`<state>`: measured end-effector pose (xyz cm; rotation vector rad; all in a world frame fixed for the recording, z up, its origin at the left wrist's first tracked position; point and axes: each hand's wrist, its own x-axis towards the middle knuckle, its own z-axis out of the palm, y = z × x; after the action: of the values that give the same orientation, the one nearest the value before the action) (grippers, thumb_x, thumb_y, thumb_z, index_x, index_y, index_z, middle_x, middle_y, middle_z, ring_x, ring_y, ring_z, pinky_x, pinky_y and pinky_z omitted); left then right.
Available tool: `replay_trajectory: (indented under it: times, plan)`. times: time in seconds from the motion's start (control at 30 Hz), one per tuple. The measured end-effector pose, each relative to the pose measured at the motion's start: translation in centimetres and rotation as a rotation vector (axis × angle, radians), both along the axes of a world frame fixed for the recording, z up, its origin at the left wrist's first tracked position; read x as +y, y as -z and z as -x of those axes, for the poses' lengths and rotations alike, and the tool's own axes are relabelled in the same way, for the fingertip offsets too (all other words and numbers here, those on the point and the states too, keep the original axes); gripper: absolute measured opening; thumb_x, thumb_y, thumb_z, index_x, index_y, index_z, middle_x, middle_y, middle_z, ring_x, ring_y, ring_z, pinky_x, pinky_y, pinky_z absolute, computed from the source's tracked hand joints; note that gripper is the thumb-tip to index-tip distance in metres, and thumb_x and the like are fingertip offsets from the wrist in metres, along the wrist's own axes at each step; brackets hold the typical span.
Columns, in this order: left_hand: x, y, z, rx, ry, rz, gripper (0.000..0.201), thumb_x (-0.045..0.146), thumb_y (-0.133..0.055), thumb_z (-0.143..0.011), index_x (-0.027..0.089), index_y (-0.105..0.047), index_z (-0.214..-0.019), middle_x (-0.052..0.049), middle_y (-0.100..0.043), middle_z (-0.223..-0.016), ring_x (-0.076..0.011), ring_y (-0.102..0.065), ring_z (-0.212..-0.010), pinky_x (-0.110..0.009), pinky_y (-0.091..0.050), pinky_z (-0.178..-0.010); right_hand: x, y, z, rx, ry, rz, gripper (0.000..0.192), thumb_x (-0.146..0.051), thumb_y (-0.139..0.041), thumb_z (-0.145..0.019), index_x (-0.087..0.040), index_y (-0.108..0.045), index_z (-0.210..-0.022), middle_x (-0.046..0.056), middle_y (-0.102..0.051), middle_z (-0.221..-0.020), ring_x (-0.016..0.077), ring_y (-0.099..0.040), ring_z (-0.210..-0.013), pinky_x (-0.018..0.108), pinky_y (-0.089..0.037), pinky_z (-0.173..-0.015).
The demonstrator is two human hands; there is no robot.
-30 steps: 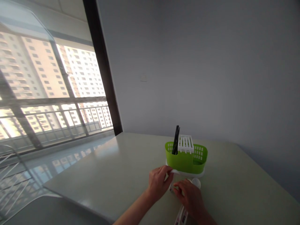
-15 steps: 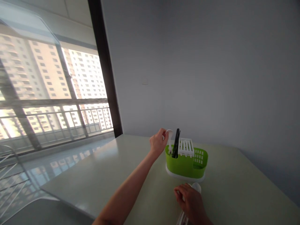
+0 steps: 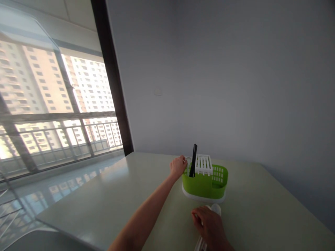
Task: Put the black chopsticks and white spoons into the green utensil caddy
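A green utensil basket (image 3: 199,186) on a white base stands on the table. My left hand (image 3: 178,166) is at its left end, fingers pinched on a white spoon (image 3: 188,159) that is partly down inside the basket. Black chopsticks (image 3: 193,161) stand in the basket just right of that spoon. Nearer to me, my right hand (image 3: 209,223) lies curled over several white spoons (image 3: 216,209) on the table. Their bowls show beyond the fingers and their handles below the wrist; the grip itself is mostly hidden.
A white slatted rack (image 3: 204,164) sits on top of the basket's middle. The pale table (image 3: 104,202) reaches back to a grey wall. At lower left is a grey chair back (image 3: 52,240), with large windows behind it.
My left hand has lowered the white spoon into the left end of the basket. My right hand stays on the spoons. The view has shifted slightly.
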<state>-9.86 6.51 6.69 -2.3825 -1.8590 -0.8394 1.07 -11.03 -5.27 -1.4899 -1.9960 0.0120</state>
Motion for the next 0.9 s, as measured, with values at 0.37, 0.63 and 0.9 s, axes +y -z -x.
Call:
replay_trajectory:
  times: [0.37,0.63,0.9]
  plan:
    - [-7.9,3.2,2.1,-0.330,0.162,-0.100,0.025,0.040,-0.037,-0.087,0.024,-0.057,-0.090,0.005,-0.064,-0.075,-0.0084,-0.054,-0.061,-0.021,-0.034,-0.057,0.8,-0.8,-3.1,0.699,0.201,-0.074,0.032,-0.046,-0.046,-0.082,-0.020,-0.062,-0.090,0.004,-0.070,-0.079,0.0145,-0.061,-0.066,0.025,-0.047,-0.062]
    - [-11.2,10.2,-0.1,-0.076,0.309,0.294,0.023,0.041,-0.049,-0.076,0.026,-0.066,-0.080,0.001,-0.070,-0.073,-0.0153,-0.062,-0.066,-0.024,-0.033,-0.052,0.7,-1.3,-4.4,0.826,0.297,-0.136,0.035,-0.049,-0.047,-0.080,-0.019,-0.062,-0.090,0.006,-0.070,-0.085,0.0171,-0.062,-0.073,0.027,-0.049,-0.067]
    - [-11.5,10.3,-1.9,-0.026,0.283,0.274,0.017,0.031,-0.050,-0.074,0.026,-0.065,-0.078,0.000,-0.071,-0.075,-0.0182,-0.064,-0.070,-0.025,-0.034,-0.053,0.6,-1.2,-3.9,0.736,0.225,-0.092,0.034,-0.047,-0.045,-0.081,-0.020,-0.061,-0.092,0.004,-0.068,-0.077,0.0161,-0.060,-0.068,0.026,-0.047,-0.063]
